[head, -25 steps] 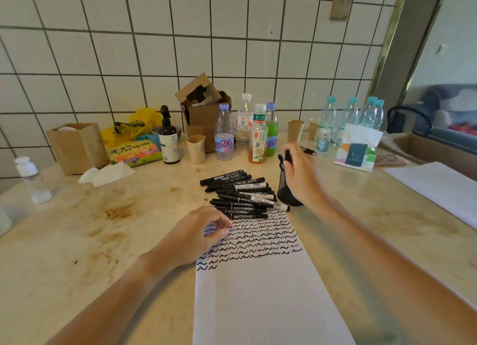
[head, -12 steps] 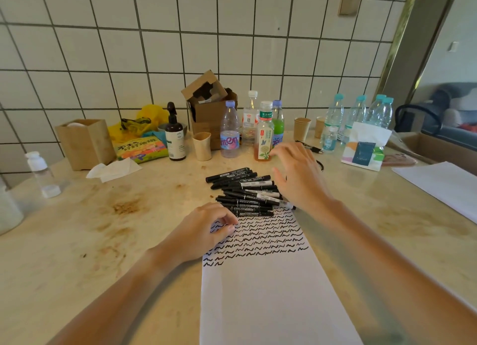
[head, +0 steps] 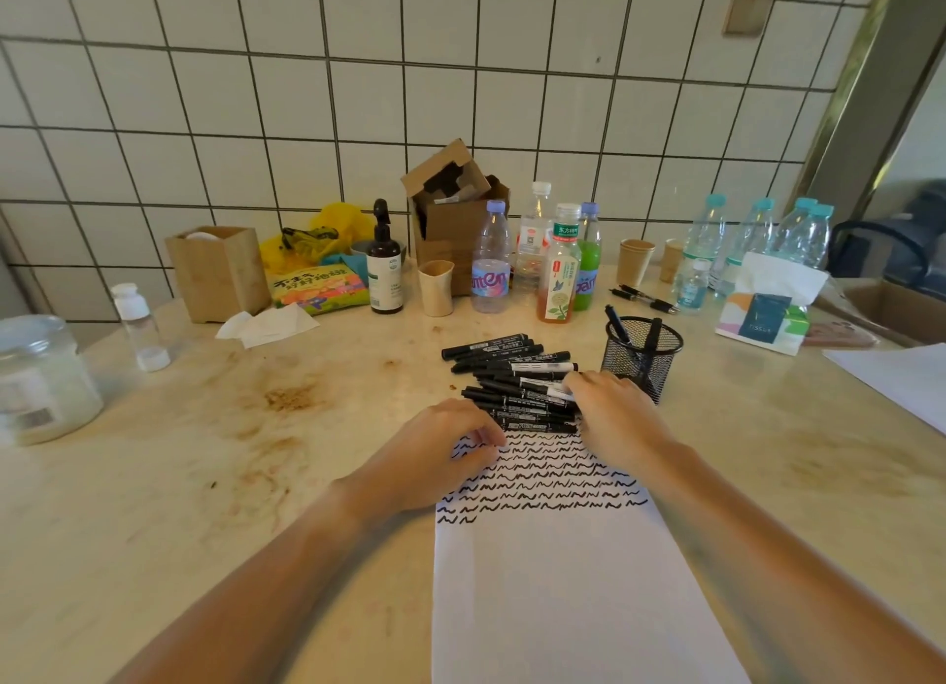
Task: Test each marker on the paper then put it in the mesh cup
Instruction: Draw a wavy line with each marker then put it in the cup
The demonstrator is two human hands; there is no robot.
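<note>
Left hand: your left hand rests on the top left corner of the paper, fingers loosely curled, grasping nothing.
Right hand: your right hand reaches onto the pile of markers; fingertips touch one, but whether they grip it cannot be told.
Markers: black, heaped at 12 o'clock of the paper.
Mesh cup: the mesh cup stands at 2 o'clock of the pile, holding two markers.
Table: the table is stained beige.

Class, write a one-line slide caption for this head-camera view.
Right hand reaches into the marker pile beside the mesh cup.
</note>
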